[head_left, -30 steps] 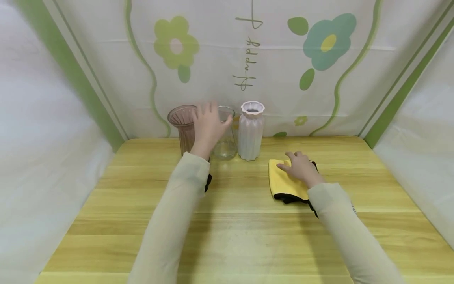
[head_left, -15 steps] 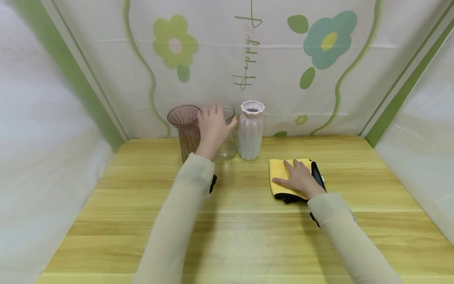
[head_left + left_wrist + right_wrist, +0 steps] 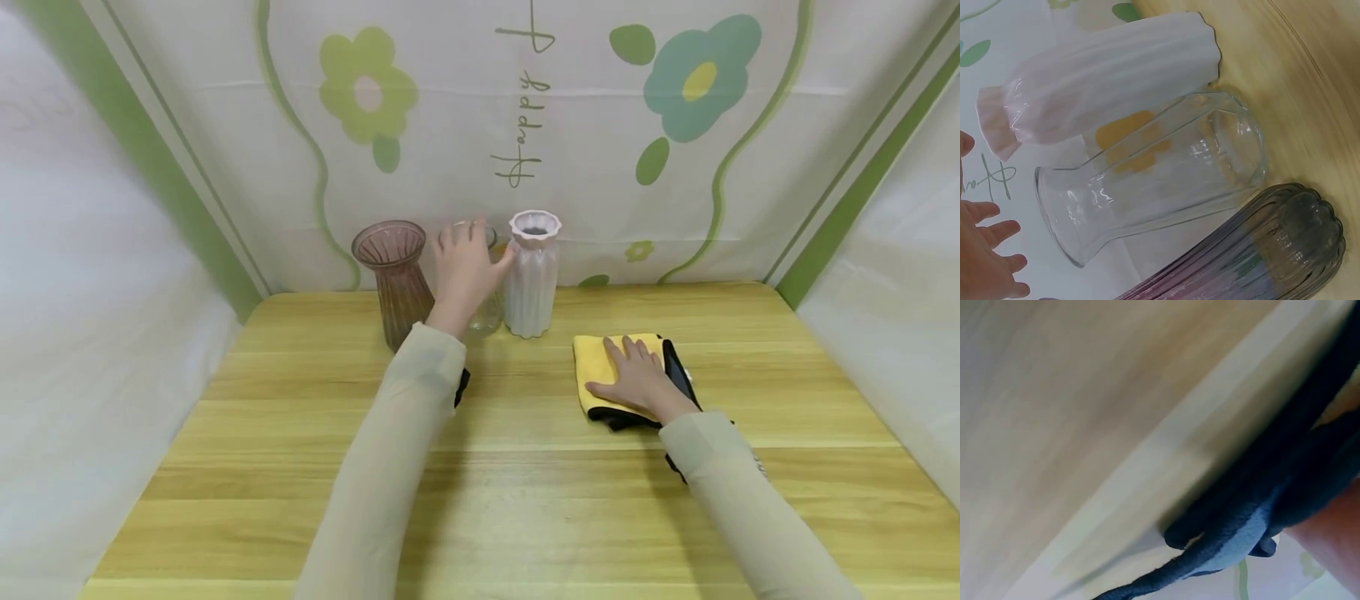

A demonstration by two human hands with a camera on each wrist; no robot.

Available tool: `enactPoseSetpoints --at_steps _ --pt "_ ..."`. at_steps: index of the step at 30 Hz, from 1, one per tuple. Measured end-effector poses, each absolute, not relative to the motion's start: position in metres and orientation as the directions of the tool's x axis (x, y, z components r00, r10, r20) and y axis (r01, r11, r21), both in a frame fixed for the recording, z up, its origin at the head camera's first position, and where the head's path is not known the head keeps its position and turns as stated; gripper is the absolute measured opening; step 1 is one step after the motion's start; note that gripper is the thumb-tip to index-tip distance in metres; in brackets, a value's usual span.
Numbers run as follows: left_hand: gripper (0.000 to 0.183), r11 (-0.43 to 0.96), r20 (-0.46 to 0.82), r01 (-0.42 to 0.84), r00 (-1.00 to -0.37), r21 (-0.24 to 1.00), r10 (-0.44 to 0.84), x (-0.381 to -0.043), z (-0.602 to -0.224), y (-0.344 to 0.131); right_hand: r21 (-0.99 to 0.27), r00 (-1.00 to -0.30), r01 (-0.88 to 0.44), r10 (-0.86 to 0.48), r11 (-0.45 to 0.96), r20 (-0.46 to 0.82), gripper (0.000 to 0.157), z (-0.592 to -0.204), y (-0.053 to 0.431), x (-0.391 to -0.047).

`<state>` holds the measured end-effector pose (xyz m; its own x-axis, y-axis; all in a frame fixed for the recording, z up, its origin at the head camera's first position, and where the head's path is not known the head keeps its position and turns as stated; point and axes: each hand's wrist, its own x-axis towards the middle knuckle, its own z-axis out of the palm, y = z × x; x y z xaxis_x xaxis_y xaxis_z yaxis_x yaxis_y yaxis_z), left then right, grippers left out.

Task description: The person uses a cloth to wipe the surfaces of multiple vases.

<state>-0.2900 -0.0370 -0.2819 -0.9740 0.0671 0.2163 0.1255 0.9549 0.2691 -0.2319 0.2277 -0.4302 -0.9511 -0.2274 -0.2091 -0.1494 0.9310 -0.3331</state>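
My left hand (image 3: 465, 279), fingers spread, is in front of a clear glass vase (image 3: 487, 317) and partly hides it in the head view. From the left wrist, its fingertips (image 3: 1002, 232) show apart from the flared rim of that clear vase (image 3: 1147, 181). On one side stands a ribbed purple-grey glass vase (image 3: 401, 292), on the other a white fluted vase (image 3: 531, 287) with a scalloped mouth. My right hand (image 3: 637, 379) rests with spread fingers on a folded yellow cloth (image 3: 594, 360) edged in black. The right wrist view catches the cloth's dark edge (image 3: 1229, 494) close up.
All of this stands on a wood-grain table (image 3: 510, 517). A white hanging sheet (image 3: 465, 142) printed with flowers and lettering rises right behind the vases. Pale sheets close off both sides of the table.
My left hand has shifted right, from beside the purple vase to the clear one. My right hand has settled flatter on the cloth, its fingers spread. The vases stay in place.
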Motion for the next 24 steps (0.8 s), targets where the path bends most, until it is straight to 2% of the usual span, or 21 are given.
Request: enactPoseSetpoints --at_steps 4,10,16,24 --pt "0.074 0.945 0.208 0.141 -0.975 0.295 0.081 -0.292 -0.284 -0.033 -0.330 -0.951 -0.166 -0.239 0.929 -0.196 0.091 -0.431 0.232 -0.232" --pt "0.082 0.954 0.201 0.139 -0.976 0.265 0.086 -0.299 -0.286 -0.020 -0.324 -0.959 -0.178 -0.237 0.929 -0.152 0.090 -0.433 0.242 -0.232" --pt "0.088 0.930 0.224 0.173 -0.969 0.324 0.102 -0.304 -0.289 -0.005 -0.296 -0.970 -0.183 -0.221 0.937 -0.099 0.089 -0.433 0.250 -0.230" --pt "0.090 0.933 0.203 0.168 -0.973 0.317 0.106 -0.309 -0.295 0.000 -0.298 -0.971 -0.168 -0.210 0.940 -0.116 0.092 -0.436 0.252 -0.230"
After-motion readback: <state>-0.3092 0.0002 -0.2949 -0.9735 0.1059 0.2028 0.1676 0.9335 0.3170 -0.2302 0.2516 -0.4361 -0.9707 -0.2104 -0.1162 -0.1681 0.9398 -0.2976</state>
